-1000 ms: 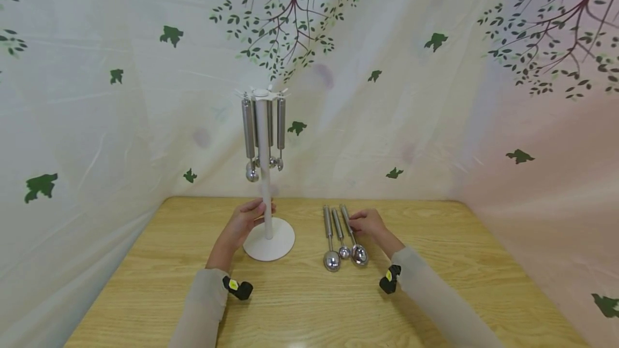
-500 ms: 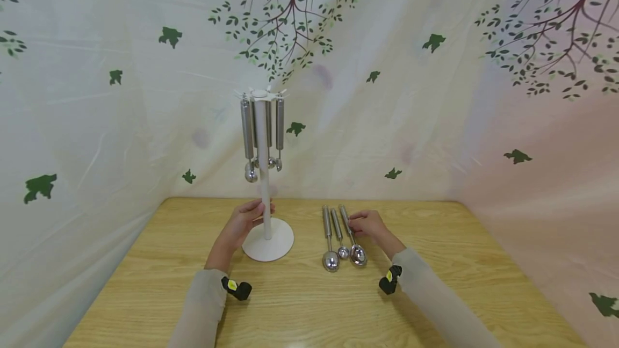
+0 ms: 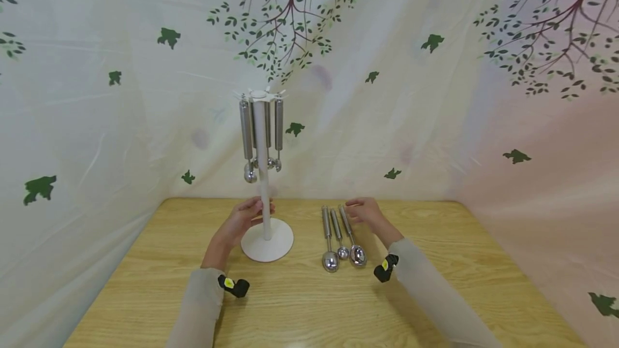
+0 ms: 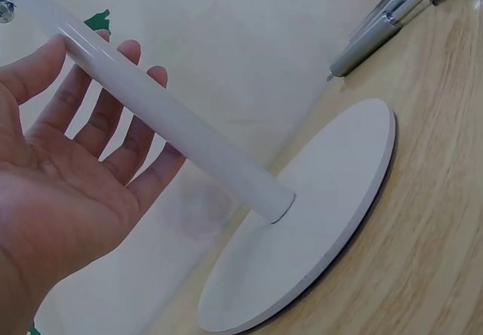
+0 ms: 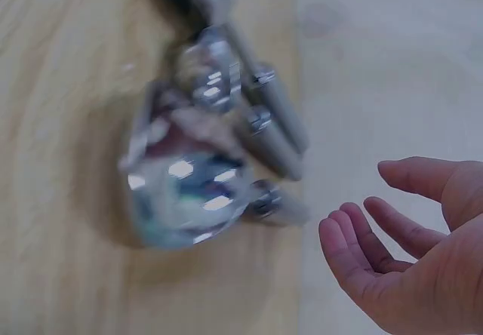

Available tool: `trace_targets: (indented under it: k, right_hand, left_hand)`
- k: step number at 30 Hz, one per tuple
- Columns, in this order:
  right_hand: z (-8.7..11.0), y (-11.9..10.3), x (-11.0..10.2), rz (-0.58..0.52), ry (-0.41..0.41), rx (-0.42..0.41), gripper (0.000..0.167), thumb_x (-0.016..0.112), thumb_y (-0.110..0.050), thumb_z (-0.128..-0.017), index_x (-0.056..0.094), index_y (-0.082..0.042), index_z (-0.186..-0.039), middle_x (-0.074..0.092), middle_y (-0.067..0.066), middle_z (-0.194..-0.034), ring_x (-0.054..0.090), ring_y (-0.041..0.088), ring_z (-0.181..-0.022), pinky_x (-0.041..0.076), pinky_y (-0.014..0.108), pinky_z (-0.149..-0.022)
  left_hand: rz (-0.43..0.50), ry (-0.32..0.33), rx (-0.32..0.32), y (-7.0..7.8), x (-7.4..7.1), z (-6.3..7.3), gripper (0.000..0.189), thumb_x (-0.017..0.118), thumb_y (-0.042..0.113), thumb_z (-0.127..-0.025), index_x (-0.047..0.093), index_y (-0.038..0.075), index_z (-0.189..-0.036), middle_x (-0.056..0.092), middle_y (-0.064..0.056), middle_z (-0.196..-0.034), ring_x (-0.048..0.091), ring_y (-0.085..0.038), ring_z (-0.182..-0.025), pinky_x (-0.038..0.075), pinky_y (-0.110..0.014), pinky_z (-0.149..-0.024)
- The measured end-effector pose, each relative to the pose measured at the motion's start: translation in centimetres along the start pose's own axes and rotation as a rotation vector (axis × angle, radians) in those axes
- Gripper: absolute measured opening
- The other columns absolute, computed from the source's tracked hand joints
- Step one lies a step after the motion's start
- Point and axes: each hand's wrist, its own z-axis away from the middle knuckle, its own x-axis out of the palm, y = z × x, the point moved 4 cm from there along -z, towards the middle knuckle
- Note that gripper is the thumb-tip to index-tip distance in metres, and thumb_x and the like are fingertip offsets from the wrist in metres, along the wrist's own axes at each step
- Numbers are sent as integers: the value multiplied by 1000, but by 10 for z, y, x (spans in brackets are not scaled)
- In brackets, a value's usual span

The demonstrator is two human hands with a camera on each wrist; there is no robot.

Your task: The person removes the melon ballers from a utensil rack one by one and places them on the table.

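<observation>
In the head view, my left hand [image 3: 243,219] holds the white pole of a utensil stand [image 3: 266,222], a little above its round base [image 4: 317,199]. The left wrist view has the thumb against the near side of the pole and the fingers behind it. Three metal spoons lie side by side on the table: a left spoon [image 3: 330,260], a smaller middle one [image 3: 343,252] and a right one [image 3: 358,255]. My right hand [image 3: 367,212] is by the handle top of the right spoon. Its fingers are spread and hold nothing in the right wrist view.
Several steel utensils [image 3: 246,130] hang by their handles from the white hooks at the stand's top. The wooden table [image 3: 300,305] ends at a pale curtain [image 3: 338,165] printed with leaves and branches.
My right hand has moved up and away from the right spoon's handle, toward the table's back edge. The left hand keeps its hold on the stand's pole. The spoons lie as before.
</observation>
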Motion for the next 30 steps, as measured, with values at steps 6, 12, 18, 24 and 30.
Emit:
trace_targets:
  k: [6, 12, 18, 24, 30]
  right_hand:
    - [7, -51, 0, -6, -87, -96, 41, 61, -16, -102, 57, 7, -136, 62, 26, -137, 58, 45, -127, 51, 52, -106]
    - [18, -113, 4, -60, -152, -253, 40, 64, -18, -101, 60, -1, -137, 63, 20, -137, 61, 38, -126, 54, 46, -105]
    - [29, -167, 14, -122, -205, -412, 36, 65, -16, -101, 62, -2, -134, 66, 20, -132, 66, 26, -116, 57, 36, -99]
    - [40, -207, 28, -205, -252, -512, 34, 65, -10, -100, 63, 0, -132, 69, 19, -126, 69, 20, -109, 58, 33, -96]
    - [43, -232, 37, -264, -242, -544, 38, 65, -6, -99, 60, 7, -134, 66, 22, -131, 69, 17, -108, 58, 34, -98]
  left_hand:
    - [-6, -34, -46, 1, 0, -1, 23, 47, 29, -109, 67, 24, -118, 72, 11, -111, 65, -8, -112, 30, -63, -119]
    - [-38, -98, -94, 2, -6, -5, 22, 46, 30, -109, 65, 25, -120, 70, 10, -113, 62, -9, -115, 26, -64, -120]
    - [-56, -132, -128, 3, -12, -8, 31, 47, 29, -109, 61, 13, -131, 70, 9, -116, 63, -10, -117, 31, -61, -120]
    - [-73, -112, -125, 1, -16, -9, 31, 47, 30, -109, 63, 14, -131, 72, 8, -117, 66, -9, -115, 38, -58, -117]
    - [-90, -79, -113, 1, -13, -8, 28, 49, 31, -108, 66, 18, -125, 73, 11, -111, 66, -9, -113, 38, -59, -116]
